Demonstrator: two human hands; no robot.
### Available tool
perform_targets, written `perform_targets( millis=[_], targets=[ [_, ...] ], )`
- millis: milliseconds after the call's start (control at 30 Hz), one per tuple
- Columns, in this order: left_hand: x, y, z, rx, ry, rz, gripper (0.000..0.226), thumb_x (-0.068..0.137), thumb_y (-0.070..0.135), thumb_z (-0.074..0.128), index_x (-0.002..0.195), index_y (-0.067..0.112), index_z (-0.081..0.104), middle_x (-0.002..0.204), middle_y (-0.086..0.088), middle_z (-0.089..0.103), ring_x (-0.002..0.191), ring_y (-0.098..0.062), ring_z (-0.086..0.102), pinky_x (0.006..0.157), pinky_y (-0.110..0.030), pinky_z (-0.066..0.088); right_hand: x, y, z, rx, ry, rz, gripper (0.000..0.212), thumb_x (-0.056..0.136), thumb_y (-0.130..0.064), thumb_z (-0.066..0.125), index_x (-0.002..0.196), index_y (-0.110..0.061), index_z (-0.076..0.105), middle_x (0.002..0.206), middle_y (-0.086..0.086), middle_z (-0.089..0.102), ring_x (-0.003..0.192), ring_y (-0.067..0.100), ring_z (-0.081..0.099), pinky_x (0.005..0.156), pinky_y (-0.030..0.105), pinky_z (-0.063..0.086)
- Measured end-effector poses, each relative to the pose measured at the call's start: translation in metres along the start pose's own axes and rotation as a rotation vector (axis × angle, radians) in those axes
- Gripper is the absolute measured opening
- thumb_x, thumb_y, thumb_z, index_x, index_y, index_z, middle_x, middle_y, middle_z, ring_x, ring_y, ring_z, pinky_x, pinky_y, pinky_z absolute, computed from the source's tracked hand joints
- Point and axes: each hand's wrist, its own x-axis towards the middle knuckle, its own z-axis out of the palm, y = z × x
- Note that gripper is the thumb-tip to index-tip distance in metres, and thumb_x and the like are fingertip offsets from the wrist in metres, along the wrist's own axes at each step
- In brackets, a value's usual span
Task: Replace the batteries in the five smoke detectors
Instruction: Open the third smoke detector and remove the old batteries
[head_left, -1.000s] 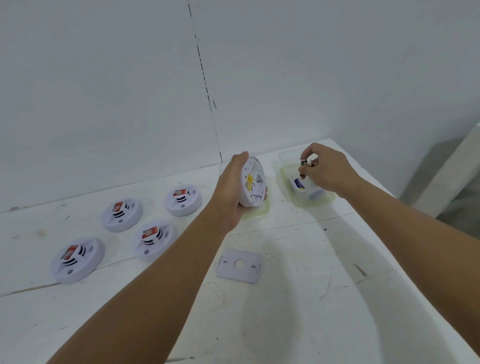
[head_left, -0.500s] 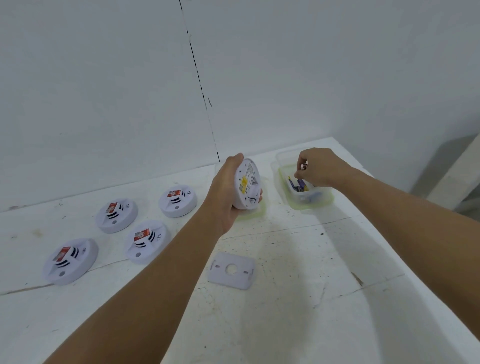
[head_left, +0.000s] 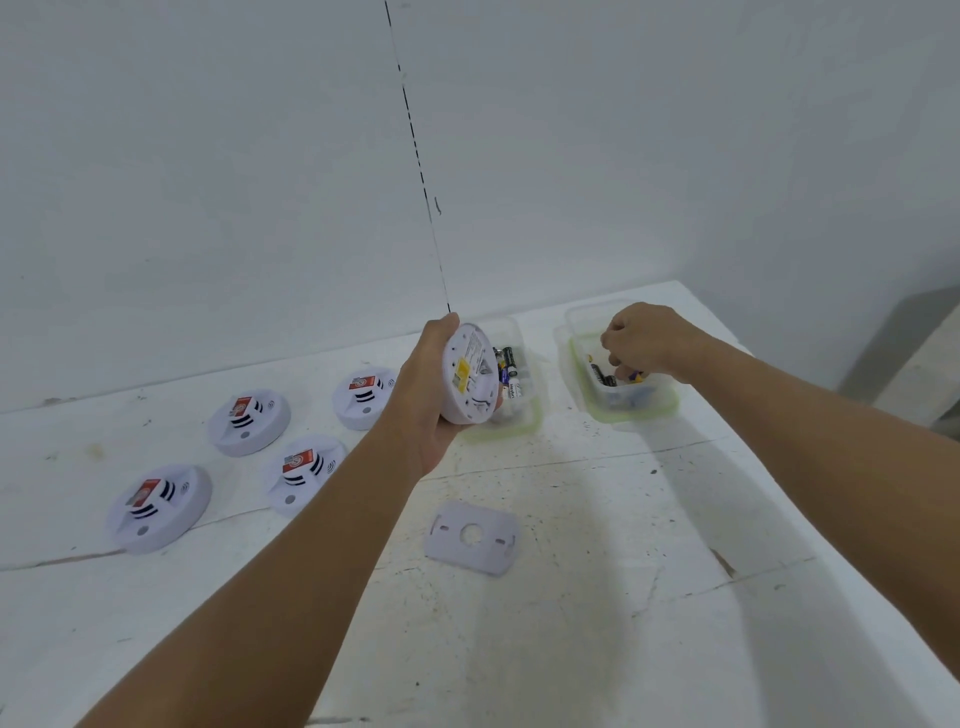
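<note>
So my left hand (head_left: 428, 395) is wrapped around one smoke detector (head_left: 470, 382), held up off the white table (head_left: 597, 597) and tipped on edge so its back with the yellow sticker faces to my right. Its flat mounting plate (head_left: 471, 537) is lying on the table in front of me, between my two arms. My right hand (head_left: 647, 340) is down inside the right-hand plastic tub (head_left: 618, 410), fingers curled in among the batteries (head_left: 605, 375) there, but I honestly can't tell if I've actually got hold of one. Just behind the detector I'm holding there's a second tub (head_left: 527, 421) with more batteries (head_left: 510, 371) in it. Off to my left the other four detectors (head_left: 249, 423) sit face up on the table in a loose cluster, each with a red label on it.
</note>
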Motion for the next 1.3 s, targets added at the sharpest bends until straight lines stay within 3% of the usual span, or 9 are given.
perform_targets(
  millis=[167,233,333,533,700,800,867,1000,1300],
  targets=[
    [-0.002,0.004,-0.014,-0.037,0.006,0.014,0.03,0.1,0.046,0.062,0.104,0.018,0.072,0.087,-0.006,0.08,0.085,-0.027,0.074,0.082,-0.045,0.06,-0.003,-0.012,0.003,-0.036,0.156,-0.11,0.025,0.096,-0.013,0.044,0.102,-0.003,0.067,0.101,0.01,0.073,0.092,0.029,0.075,0.08,0.042,0.06],
    [-0.004,0.005,-0.019,-0.057,0.009,0.009,0.03,0.1,0.046,0.062,0.105,0.018,0.071,0.099,-0.01,0.078,0.095,-0.031,0.072,0.085,-0.046,0.059,-0.004,-0.022,0.008,-0.065,0.215,-0.183,0.022,0.097,-0.015,0.047,0.099,-0.005,0.067,0.099,0.006,0.07,0.091,0.027,0.069,0.072,0.035,0.055],
    [-0.006,0.009,-0.027,-0.061,0.02,0.003,0.035,0.099,0.05,0.061,0.114,0.019,0.07,0.114,-0.012,0.073,0.101,-0.033,0.07,0.083,-0.045,0.06,-0.007,-0.04,0.019,-0.092,0.26,-0.302,0.02,0.099,-0.021,0.05,0.097,-0.011,0.067,0.097,0.001,0.07,0.088,0.023,0.063,0.074,0.035,0.053],
    [-0.001,0.014,-0.043,-0.083,0.062,0.023,0.032,0.098,0.049,0.062,0.104,0.02,0.071,0.09,-0.007,0.076,0.082,-0.029,0.07,0.088,-0.048,0.059,-0.01,-0.077,0.052,-0.113,0.094,-0.49,0.012,0.099,-0.026,0.06,0.098,-0.02,0.071,0.087,-0.013,0.063,0.088,0.013,0.064,0.074,0.029,0.048],
    [0.001,0.016,-0.057,-0.07,0.07,-0.001,0.035,0.096,0.051,0.063,0.111,0.02,0.069,0.104,-0.01,0.071,0.085,-0.03,0.069,0.086,-0.046,0.06,0.002,-0.088,0.076,-0.3,-0.098,-0.514,0.014,0.096,-0.019,0.067,0.107,-0.023,0.075,0.102,-0.01,0.057,0.097,0.013,0.057,0.077,0.026,0.043],
    [0.003,0.015,-0.062,-0.064,0.087,-0.013,0.038,0.095,0.053,0.065,0.115,0.021,0.07,0.113,-0.012,0.072,0.093,-0.032,0.071,0.084,-0.047,0.06,0.006,-0.092,0.083,-0.416,-0.183,-0.491,0.016,0.096,-0.023,0.067,0.109,-0.028,0.075,0.1,-0.014,0.056,0.101,0.014,0.055,0.082,0.03,0.047],
    [0.005,0.013,-0.064,-0.061,0.094,-0.019,0.04,0.095,0.054,0.065,0.118,0.021,0.069,0.119,-0.012,0.072,0.098,-0.033,0.071,0.087,-0.048,0.06,0.01,-0.096,0.088,-0.488,-0.197,-0.469,0.018,0.096,-0.026,0.065,0.111,-0.032,0.074,0.095,-0.019,0.056,0.104,0.015,0.056,0.089,0.034,0.048],
    [0.004,0.011,-0.063,-0.057,0.094,-0.048,0.042,0.097,0.052,0.063,0.123,0.019,0.067,0.115,-0.012,0.071,0.099,-0.033,0.069,0.09,-0.047,0.06,0.015,-0.102,0.097,-0.697,-0.213,-0.461,0.02,0.1,-0.036,0.063,0.118,-0.039,0.068,0.107,-0.017,0.056,0.104,0.015,0.048,0.097,0.042,0.035],
    [0.01,0.011,-0.067,-0.044,0.087,-0.063,0.04,0.098,0.053,0.061,0.121,0.021,0.067,0.12,-0.012,0.07,0.103,-0.033,0.069,0.094,-0.048,0.059,0.026,-0.098,0.09,-0.698,-0.09,-0.483,0.038,0.098,-0.01,0.054,0.12,-0.038,0.069,0.127,-0.013,0.062,0.119,0.019,0.055,0.088,0.038,0.033]
  ],
)
